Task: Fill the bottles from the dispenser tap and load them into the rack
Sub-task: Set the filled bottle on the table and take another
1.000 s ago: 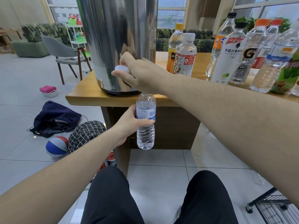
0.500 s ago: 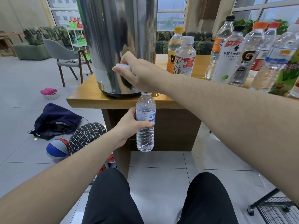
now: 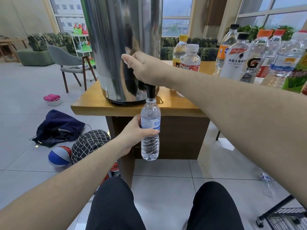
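Clear plastic bottle (image 3: 150,130), already well filled, was held mouth-up directly under the black tap (image 3: 150,91), gripped round its label by the left hand (image 3: 137,131). Had risen closer to the spout than half a second before. Right hand (image 3: 141,67) was curled over the tap handle above the tap, exact hold hidden. Steel dispenser (image 3: 119,47) behind the tap; spare bottles (image 3: 249,55) right of it; wire rack (image 3: 285,216) far below-right. Filling probably nearly done.

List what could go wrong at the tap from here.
1. The small bottle looks nearly full right under the black spout; if the right hand keeps the tap open, it may overflow.
2. The left hand holds the bottle unsupported in the air, so a wet grip could slip.
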Demonstrator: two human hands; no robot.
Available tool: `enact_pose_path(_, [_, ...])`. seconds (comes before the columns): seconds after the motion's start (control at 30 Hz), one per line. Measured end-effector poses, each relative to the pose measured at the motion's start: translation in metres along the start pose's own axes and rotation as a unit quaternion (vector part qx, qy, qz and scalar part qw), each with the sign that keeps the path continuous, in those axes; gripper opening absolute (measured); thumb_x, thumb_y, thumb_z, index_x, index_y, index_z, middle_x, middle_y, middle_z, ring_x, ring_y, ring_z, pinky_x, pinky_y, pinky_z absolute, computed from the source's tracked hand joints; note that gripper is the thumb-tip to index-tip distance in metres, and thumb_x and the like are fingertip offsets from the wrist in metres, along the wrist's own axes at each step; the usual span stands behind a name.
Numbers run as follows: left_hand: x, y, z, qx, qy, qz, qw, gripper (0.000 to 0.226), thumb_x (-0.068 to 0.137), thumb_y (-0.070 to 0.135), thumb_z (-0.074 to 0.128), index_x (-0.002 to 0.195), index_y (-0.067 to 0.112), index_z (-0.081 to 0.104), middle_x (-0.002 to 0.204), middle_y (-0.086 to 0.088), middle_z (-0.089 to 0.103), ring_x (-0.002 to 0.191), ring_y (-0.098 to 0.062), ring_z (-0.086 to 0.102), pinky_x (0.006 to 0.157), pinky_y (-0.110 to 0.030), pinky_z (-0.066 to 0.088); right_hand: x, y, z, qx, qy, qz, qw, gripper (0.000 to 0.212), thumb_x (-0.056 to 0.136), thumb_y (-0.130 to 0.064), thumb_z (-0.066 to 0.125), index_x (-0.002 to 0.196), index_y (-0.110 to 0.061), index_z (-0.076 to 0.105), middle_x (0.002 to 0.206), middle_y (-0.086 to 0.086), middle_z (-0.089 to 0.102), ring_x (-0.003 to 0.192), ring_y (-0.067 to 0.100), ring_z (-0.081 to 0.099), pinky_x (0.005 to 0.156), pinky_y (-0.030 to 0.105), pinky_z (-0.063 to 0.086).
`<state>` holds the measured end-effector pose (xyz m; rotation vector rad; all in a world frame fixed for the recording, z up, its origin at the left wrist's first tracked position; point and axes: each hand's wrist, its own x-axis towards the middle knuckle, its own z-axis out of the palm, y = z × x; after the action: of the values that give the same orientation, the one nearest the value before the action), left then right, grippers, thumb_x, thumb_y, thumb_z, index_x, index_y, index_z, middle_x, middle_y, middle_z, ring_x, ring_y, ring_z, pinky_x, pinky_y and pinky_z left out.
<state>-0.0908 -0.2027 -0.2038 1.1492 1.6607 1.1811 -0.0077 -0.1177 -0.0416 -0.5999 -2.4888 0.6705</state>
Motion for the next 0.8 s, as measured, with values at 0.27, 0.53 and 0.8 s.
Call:
enact_pose_path(0.27, [0.003, -0.005, -0.002, 0.002, 0.0, -0.002, 1.0, 0.076, 0.076, 0.02, 0.086, 0.14, 0.024, 0.045, 0.127, 0.002, 0.063, 0.115, -0.017, 0.062, 0.106, -0.046, 0.048, 0.014, 0.016, -0.004, 0.251, 0.041, 0.099, 0.962, 0.053, 0.105, -0.054, 0.025, 0.115, -0.011, 0.052, 0.076, 0.004, 0.065, 0.069, 0.013, 0.058, 0.071, 0.029, 0.048])
enact_pose_path(0.53, [-0.001, -0.016, 0.01, 0.007, -0.009, 0.004, 1.0, 0.072, 0.077, 0.018, 0.085, 0.136, 0.024, 0.045, 0.123, 0.007, 0.062, 0.11, -0.011, 0.061, 0.09, -0.028, 0.05, -0.033, 0.05, -0.02, 0.156, 0.138, 0.137, 0.969, 0.061, 0.101, -0.061, 0.027, 0.138, -0.014, 0.039, 0.11, -0.003, 0.05, 0.106, 0.016, 0.048, 0.106, 0.044, 0.042])
enact_pose_path(0.8, [0.002, -0.007, 0.035, 0.018, -0.038, 0.011, 0.999, 0.073, 0.075, 0.016, 0.086, 0.136, 0.024, 0.045, 0.119, 0.01, 0.062, 0.104, -0.007, 0.061, 0.077, -0.019, 0.046, -0.1, 0.093, -0.027, -0.087, -0.063, 0.148, 0.983, 0.039, 0.103, -0.049, 0.04, 0.129, -0.021, 0.046, 0.116, -0.003, 0.053, 0.102, 0.013, 0.052, 0.074, 0.017, 0.038])
